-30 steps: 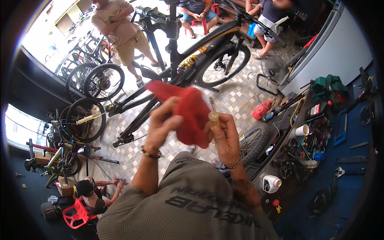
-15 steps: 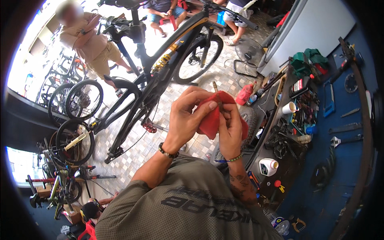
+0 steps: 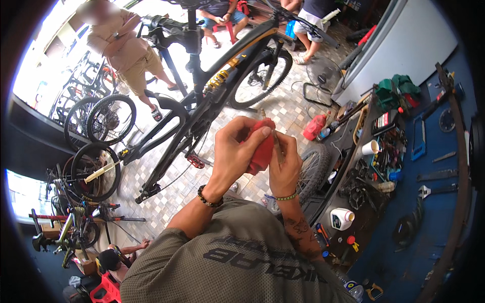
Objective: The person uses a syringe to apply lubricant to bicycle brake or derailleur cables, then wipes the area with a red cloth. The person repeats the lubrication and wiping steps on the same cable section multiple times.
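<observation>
A bunched red cloth [image 3: 261, 154] is pinched between the thumb and fingers of my left hand [image 3: 233, 149], wrapped against a slim rod-like part. Beside it, the fingers of my right hand [image 3: 286, 164] close on the lower end of that slim brownish part [image 3: 277, 149]. Its narrow tip pokes up above the cloth, and its exact kind is too small to tell. Both hands are raised in front of my chest, nearly touching. Past them hangs a black mountain bike [image 3: 202, 86] with a yellow shock spring.
On my right runs a cluttered workbench [image 3: 323, 204] with a white bottle [image 3: 342, 218], a paper cup [image 3: 370, 147] and tools. A blue tool board [image 3: 424, 202] rises beyond it. A loose wheel [image 3: 313, 171] leans by the bench. Several people and bikes surround the tiled floor [image 3: 166, 212].
The cloth has gathered into my left hand, and my right fingers have come off it onto the slim part. The surroundings have shifted slightly to the right in view.
</observation>
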A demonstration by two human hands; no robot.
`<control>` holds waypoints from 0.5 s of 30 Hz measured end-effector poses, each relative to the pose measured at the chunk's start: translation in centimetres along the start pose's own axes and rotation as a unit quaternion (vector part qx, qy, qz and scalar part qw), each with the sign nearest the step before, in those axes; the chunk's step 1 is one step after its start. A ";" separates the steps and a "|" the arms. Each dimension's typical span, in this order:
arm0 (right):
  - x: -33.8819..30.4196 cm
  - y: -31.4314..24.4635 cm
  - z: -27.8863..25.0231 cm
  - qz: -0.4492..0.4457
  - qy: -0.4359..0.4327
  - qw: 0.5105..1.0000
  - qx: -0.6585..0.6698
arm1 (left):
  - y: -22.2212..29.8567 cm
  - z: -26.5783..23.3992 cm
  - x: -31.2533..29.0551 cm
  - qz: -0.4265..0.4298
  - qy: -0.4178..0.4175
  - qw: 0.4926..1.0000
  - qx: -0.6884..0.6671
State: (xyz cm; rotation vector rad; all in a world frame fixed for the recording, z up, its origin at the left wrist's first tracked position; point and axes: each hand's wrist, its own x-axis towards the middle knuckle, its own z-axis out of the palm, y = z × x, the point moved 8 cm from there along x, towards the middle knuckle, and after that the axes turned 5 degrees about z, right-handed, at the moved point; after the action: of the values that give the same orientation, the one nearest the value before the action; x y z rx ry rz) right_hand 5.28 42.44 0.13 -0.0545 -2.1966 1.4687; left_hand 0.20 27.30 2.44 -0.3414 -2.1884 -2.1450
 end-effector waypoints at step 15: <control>0.6 -1.2 4.6 -0.094 0.010 0.995 -0.012 | -0.5 -5.0 0.7 -0.137 0.013 0.919 -0.371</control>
State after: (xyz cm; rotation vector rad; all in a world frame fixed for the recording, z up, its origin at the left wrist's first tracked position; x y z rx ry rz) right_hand 3.16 38.17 0.02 0.1242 -2.1391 1.3331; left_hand -1.20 22.40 2.21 -0.0221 -1.3731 -3.0475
